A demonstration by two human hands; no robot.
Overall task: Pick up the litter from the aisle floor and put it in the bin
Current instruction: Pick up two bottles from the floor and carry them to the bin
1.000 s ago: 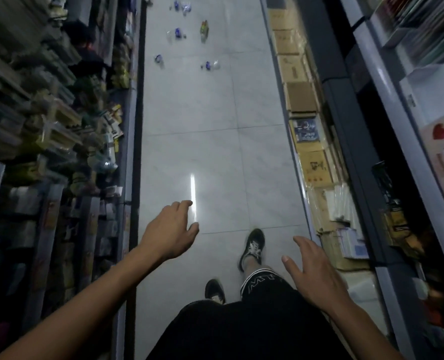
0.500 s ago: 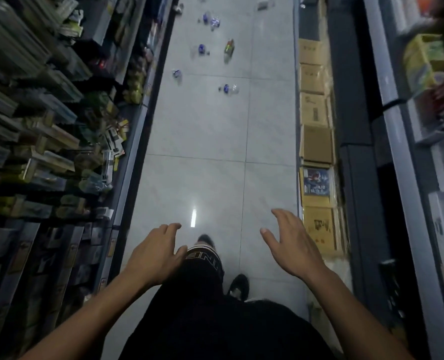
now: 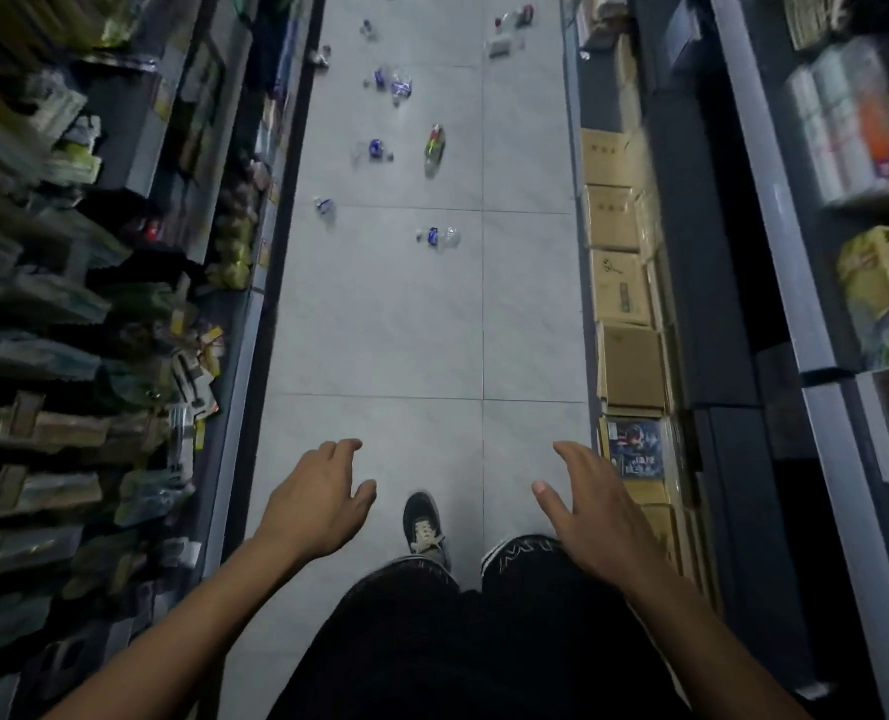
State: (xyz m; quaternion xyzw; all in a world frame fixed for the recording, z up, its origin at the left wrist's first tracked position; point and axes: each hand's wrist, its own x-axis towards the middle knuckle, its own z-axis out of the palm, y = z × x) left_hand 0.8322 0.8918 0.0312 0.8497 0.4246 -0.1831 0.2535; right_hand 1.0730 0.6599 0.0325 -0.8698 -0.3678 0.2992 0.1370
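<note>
You are looking down a narrow shop aisle with a pale grey tiled floor (image 3: 380,314). Your left hand (image 3: 317,504) and right hand (image 3: 595,511) are both held out in front of you at the bottom of the view, palms down, fingers loosely spread and slightly bent. The grip of each hand is released; neither holds or touches anything.

The litter lies well ahead of you, toward 12 o'clock, scattered over the far floor tiles and well apart from both hands. Nearest is a clear crushed plastic bottle with a blue label (image 3: 439,236), lying on its side just left of a tile seam. At about 11 o'clock from it, close to the left shelf base, lies a second small clear bottle with a blue label (image 3: 325,206). Farther on is a bottle with a green and red label (image 3: 435,148), lying lengthwise, and beside it, to its left, another clear piece with blue print (image 3: 374,149). Beyond these, a cluster of clear and blue wrappers or bottles (image 3: 394,85) lies near the top of the view, with more pale scraps (image 3: 507,36) at 1 o'clock; these are too blurred to tell apart.

Packed shelves (image 3: 83,314) line your left side. A row of brown cardboard boxes (image 3: 621,283) lines your right side along the floor. One dark shoe (image 3: 422,522) shows between your hands, above black trousers (image 3: 463,641).
</note>
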